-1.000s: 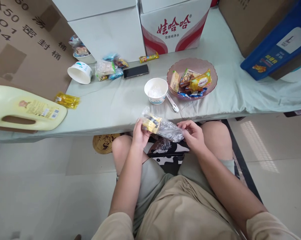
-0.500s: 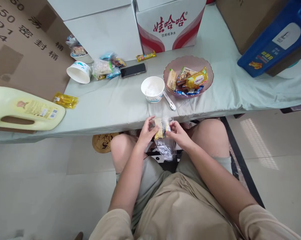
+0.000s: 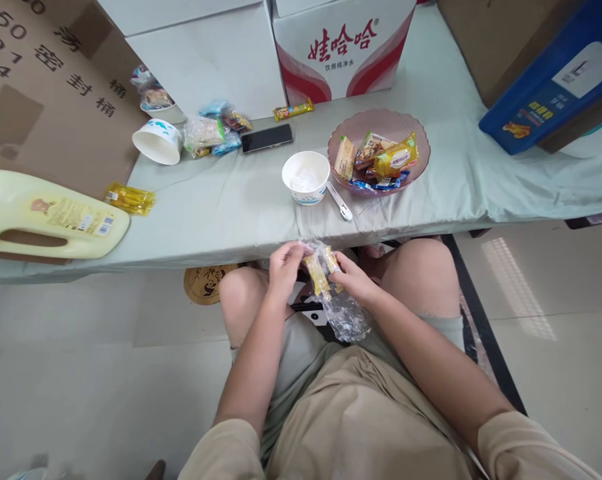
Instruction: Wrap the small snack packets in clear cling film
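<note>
Above my lap, just off the table's front edge, my hands hold a clear plastic bag (image 3: 348, 319) with yellow-wrapped snacks (image 3: 321, 275) inside. My left hand (image 3: 285, 268) pinches the bag's upper left part. With fingers and thumb, my right hand (image 3: 353, 277) grips the bag and a snack at its right side. The lower end of the bag hangs crumpled toward my lap. On the table in front of my hands stands a white paper cup (image 3: 306, 179) with clear plastic in it. A white folding tool (image 3: 339, 201), its kind unclear, lies beside the cup.
A pink glass bowl (image 3: 338, 127) of wrapped snacks stands right of the cup. Behind are a phone (image 3: 267, 139), snack packets (image 3: 205, 133), a tipped paper cup (image 3: 157, 142) and boxes (image 3: 341, 57). A yellow jug (image 3: 81, 223) lies left; a blue bottle (image 3: 545, 87) leans right.
The bag has tilted, its lower end swinging down and right. My left hand has shifted from the snack to the bag's upper edge, and my right hand has moved slightly down.
</note>
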Available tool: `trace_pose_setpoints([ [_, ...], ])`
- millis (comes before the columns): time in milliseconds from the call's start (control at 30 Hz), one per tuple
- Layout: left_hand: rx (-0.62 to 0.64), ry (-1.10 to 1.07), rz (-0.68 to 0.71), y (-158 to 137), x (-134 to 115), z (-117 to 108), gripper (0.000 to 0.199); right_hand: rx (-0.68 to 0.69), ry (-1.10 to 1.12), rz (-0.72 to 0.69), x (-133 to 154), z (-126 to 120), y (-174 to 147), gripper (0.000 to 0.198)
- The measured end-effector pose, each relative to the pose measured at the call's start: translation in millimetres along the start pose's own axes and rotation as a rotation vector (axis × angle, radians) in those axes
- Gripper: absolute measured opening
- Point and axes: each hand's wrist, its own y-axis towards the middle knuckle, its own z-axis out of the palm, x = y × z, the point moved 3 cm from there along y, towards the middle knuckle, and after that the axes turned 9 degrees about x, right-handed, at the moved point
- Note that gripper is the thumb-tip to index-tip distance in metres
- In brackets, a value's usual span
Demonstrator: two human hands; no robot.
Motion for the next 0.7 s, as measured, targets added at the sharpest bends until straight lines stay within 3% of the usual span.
trace_pose_setpoints([
  [67,-0.112,-0.242,-0.075,4,-2,-9,0.034,0.070,0.142,0.023,1,4,-3,0.040],
  [133,-0.147,-0.437,-0.124,7,-6,-15,0.034,0.122,0.290,0.011,3,7,-5,0.043],
  [233,0.004,-0.513,-0.195,2,-8,-10,0.050,0.108,0.371,-0.086,5,7,-5,0.052],
  [300,0.191,-0.453,-0.317,-7,-1,4,0.063,0.055,0.284,-0.149,3,4,-2,0.052],
  [367,0.275,-0.400,-0.433,-18,10,20,0.069,-0.025,0.065,-0.201,0,-1,1,0.045],
  [500,0.247,-0.380,-0.466,-24,25,40,0.065,-0.207,-0.389,-0.291,-4,-11,4,0.039],
  [633,0.204,-0.207,-0.347,-16,25,38,0.063,-0.367,-0.430,-0.332,1,-21,-1,0.054],
  [700,0.179,-0.137,-0.302,-15,24,34,0.064,-0.399,-0.433,-0.346,6,-24,-3,0.043],
])
